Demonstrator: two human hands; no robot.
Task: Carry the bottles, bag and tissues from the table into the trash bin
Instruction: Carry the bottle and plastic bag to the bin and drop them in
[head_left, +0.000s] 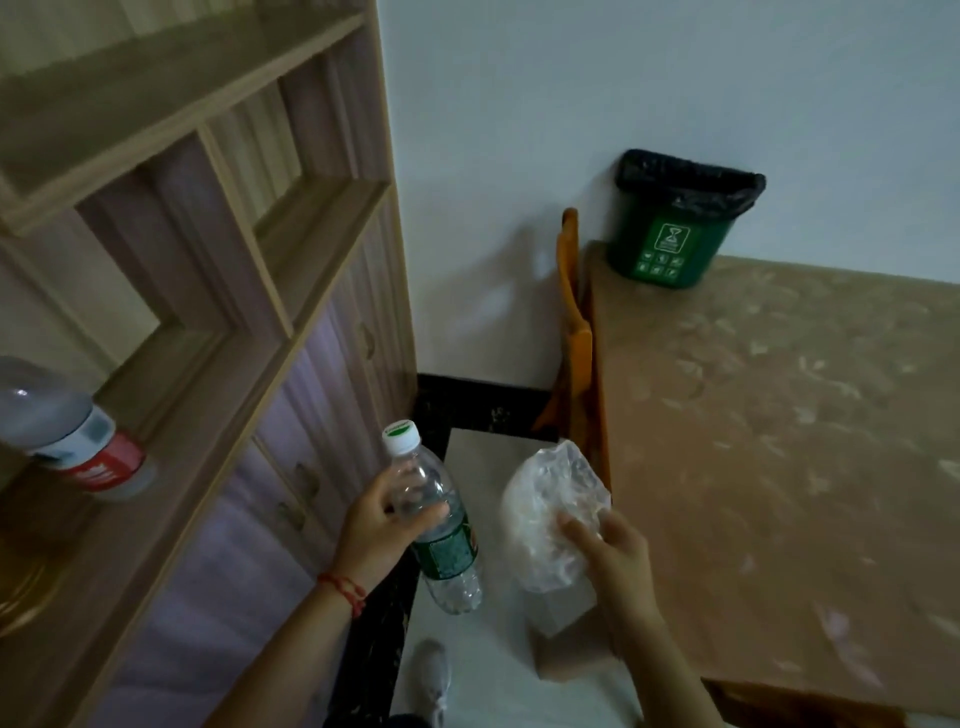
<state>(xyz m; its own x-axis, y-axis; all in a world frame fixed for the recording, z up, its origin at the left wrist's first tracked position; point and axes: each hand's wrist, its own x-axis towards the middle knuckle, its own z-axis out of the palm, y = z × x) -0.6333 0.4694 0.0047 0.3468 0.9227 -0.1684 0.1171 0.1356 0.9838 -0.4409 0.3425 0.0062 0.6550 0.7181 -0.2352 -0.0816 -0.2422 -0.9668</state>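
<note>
Green and far off stood the trash bin (670, 239) on the bench (779, 441), so the left hand (379, 535) gripping the bottle (436, 519) and the right hand (618, 551) pinching the bag (545, 514) needed firm holds until right above the bin.

The tabletop (769, 441) on the right of the frame lies bare from its near edge up to the green trash bin (675, 234) at its far corner against the wall, whose mouth stands open. Left of centre, the shelf unit (218, 291) walls in a narrow floor gap, with an orange chair back (574, 332) at its far end.
</note>
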